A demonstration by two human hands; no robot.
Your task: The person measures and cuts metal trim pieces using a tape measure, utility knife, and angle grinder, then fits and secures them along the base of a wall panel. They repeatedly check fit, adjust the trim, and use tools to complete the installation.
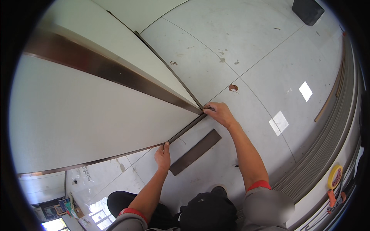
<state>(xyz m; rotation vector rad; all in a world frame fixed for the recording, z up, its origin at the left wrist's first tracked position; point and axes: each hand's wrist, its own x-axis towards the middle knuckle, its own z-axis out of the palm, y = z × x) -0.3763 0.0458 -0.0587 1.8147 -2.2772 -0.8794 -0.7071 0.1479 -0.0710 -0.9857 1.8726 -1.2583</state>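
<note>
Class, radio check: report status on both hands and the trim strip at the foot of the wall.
Left hand and right hand both pinching the dark trim strip along the white panel. Loose dark strip lying on the floor just below. Nothing blocking.

The big white panel (88, 111) walls off everything to the left. Right of it the tiled floor (246, 50) lies open; only a dark flat strip (195, 152) lies below the hands, and stacked mouldings (327, 134) line the far right.
</note>
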